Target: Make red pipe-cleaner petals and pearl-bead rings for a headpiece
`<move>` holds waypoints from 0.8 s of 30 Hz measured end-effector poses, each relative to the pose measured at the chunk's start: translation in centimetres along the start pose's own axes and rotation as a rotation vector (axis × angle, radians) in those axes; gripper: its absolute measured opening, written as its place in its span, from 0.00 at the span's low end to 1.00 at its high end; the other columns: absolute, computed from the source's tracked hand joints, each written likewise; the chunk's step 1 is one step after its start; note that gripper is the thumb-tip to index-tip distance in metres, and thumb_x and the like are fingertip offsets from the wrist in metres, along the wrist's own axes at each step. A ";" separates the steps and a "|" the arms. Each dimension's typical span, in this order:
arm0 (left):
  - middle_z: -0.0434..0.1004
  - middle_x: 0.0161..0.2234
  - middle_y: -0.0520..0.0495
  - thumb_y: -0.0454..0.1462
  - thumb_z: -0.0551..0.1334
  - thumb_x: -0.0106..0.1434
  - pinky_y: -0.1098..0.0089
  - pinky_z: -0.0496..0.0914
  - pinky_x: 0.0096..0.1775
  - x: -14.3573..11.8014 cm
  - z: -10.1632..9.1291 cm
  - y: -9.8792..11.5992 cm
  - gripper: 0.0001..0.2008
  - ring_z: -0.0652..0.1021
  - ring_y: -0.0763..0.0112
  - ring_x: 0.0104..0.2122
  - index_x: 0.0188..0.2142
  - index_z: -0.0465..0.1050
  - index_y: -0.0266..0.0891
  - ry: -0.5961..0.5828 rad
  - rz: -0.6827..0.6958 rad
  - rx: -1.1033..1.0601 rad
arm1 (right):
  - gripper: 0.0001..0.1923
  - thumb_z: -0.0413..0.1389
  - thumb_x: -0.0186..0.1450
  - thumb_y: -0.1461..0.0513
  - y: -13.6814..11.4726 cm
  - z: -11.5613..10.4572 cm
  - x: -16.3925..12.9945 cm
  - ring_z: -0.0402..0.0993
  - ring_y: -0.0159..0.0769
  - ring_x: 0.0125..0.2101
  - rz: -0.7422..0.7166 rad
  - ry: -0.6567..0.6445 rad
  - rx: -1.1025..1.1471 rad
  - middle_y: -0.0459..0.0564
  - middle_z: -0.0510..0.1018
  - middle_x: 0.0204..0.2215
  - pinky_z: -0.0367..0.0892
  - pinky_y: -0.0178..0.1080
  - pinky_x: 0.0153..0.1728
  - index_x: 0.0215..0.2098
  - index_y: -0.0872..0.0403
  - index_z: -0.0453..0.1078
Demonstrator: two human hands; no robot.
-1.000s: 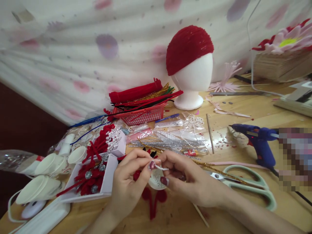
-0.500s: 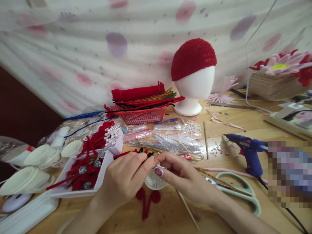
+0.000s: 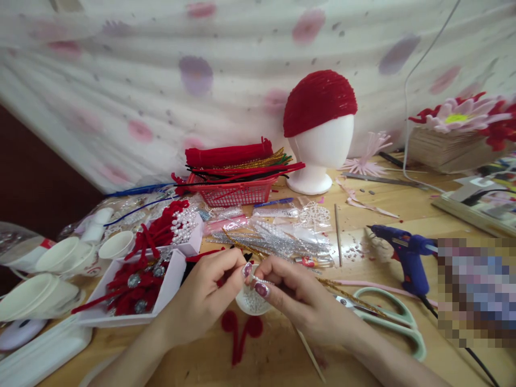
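Right grip: the right hand (image 3: 304,298), lower centre, is pinching a short bead string (image 3: 264,281) between thumb and finger.
Left grip: fingertips drawn together on the left hand (image 3: 213,295), right by the string; cannot tell whether they hold it.
Bead string: centre of the frame, just below the middle, above a cup (image 3: 255,314) of loose beads.
Below the cup: a red curled piece (image 3: 235,344), lower centre, with a stick (image 3: 312,359) slanting to its right.
Right side: scissors (image 3: 387,321) lie near the right wrist; beyond them rests a glue gun (image 3: 415,271), its black cable running to the lower right corner.
Left side: a white box (image 3: 173,287) of red pieces crowds the left forearm, paper cups (image 3: 38,295) beyond at the frame's left.
Ahead: plastic packets (image 3: 282,228), then a red basket (image 3: 237,194) and a foam head (image 3: 322,142) in a red cap (image 3: 320,102).
Edges: a curtain (image 3: 141,64) backs the surface (image 3: 193,360) across the top.
Room: wood shows between the forearms, lower centre, and between scissors and bottom right.
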State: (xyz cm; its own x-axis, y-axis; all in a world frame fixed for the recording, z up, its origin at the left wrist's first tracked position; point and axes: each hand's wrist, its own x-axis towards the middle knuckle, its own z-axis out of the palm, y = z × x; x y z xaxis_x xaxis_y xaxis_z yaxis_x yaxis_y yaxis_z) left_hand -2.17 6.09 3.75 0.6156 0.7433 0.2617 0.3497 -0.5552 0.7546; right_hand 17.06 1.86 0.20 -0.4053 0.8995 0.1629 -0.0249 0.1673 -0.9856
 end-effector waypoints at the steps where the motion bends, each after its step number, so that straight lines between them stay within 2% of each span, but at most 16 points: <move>1: 0.61 0.21 0.56 0.38 0.53 0.70 0.74 0.60 0.24 0.0 -0.1 0.0 0.16 0.64 0.74 0.21 0.24 0.60 0.42 -0.029 -0.043 -0.095 | 0.14 0.52 0.73 0.51 0.0 0.0 -0.1 0.62 0.31 0.29 0.008 -0.012 0.012 0.44 0.68 0.29 0.60 0.35 0.31 0.40 0.54 0.66; 4: 0.59 0.21 0.56 0.42 0.54 0.70 0.74 0.58 0.21 0.1 -0.1 0.0 0.17 0.62 0.75 0.19 0.24 0.63 0.42 -0.099 -0.130 -0.314 | 0.17 0.54 0.70 0.49 0.0 0.0 -0.3 0.62 0.31 0.28 0.005 -0.031 0.030 0.44 0.70 0.29 0.58 0.35 0.30 0.41 0.55 0.67; 8: 0.58 0.21 0.56 0.43 0.56 0.68 0.75 0.56 0.21 0.1 0.5 0.2 0.16 0.60 0.75 0.19 0.25 0.65 0.41 -0.109 -0.189 -0.445 | 0.15 0.53 0.72 0.50 0.3 -0.1 -0.3 0.57 0.29 0.24 -0.012 0.009 0.047 0.40 0.65 0.24 0.54 0.34 0.25 0.40 0.54 0.68; 12: 0.57 0.20 0.57 0.43 0.56 0.69 0.75 0.56 0.21 0.0 0.9 0.4 0.16 0.59 0.76 0.19 0.26 0.65 0.41 -0.089 -0.213 -0.480 | 0.12 0.53 0.72 0.54 0.3 -0.1 -0.3 0.57 0.29 0.25 -0.066 0.020 0.048 0.41 0.65 0.24 0.55 0.34 0.26 0.38 0.54 0.68; 16: 0.62 0.20 0.56 0.42 0.56 0.70 0.76 0.59 0.22 0.0 0.5 0.2 0.17 0.64 0.76 0.20 0.25 0.68 0.40 -0.027 -0.192 -0.413 | 0.12 0.53 0.73 0.54 0.2 -0.2 -0.2 0.55 0.28 0.24 -0.055 0.032 0.087 0.40 0.65 0.24 0.53 0.33 0.25 0.38 0.54 0.68; 19: 0.67 0.23 0.55 0.42 0.57 0.70 0.77 0.63 0.24 0.0 0.1 -0.2 0.14 0.68 0.77 0.22 0.31 0.74 0.39 0.027 -0.232 -0.461 | 0.13 0.54 0.73 0.53 0.2 -0.1 -0.2 0.55 0.28 0.22 -0.050 0.059 0.138 0.40 0.64 0.23 0.52 0.32 0.23 0.37 0.54 0.68; 22: 0.71 0.27 0.53 0.40 0.58 0.69 0.77 0.68 0.24 -0.1 0.3 -0.7 0.10 0.72 0.76 0.22 0.38 0.75 0.39 0.037 -0.297 -0.701 | 0.13 0.54 0.72 0.52 0.3 -0.1 -0.2 0.59 0.29 0.24 -0.068 0.101 0.174 0.42 0.68 0.24 0.55 0.32 0.25 0.37 0.53 0.68; 24: 0.70 0.27 0.53 0.39 0.59 0.67 0.75 0.70 0.23 -0.2 0.5 -1.0 0.08 0.72 0.76 0.20 0.34 0.73 0.38 -0.004 -0.319 -0.941 | 0.13 0.55 0.72 0.52 0.3 -0.1 -0.2 0.59 0.29 0.23 -0.078 0.136 0.176 0.41 0.67 0.23 0.56 0.32 0.24 0.36 0.53 0.68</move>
State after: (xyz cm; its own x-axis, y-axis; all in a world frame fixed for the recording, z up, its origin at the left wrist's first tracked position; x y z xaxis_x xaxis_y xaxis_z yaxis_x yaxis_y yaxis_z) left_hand -2.23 6.32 2.64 0.5936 0.8039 -0.0372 -0.2026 0.1940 0.9599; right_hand 17.26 1.83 -0.09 -0.2696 0.9347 0.2315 -0.2155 0.1758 -0.9606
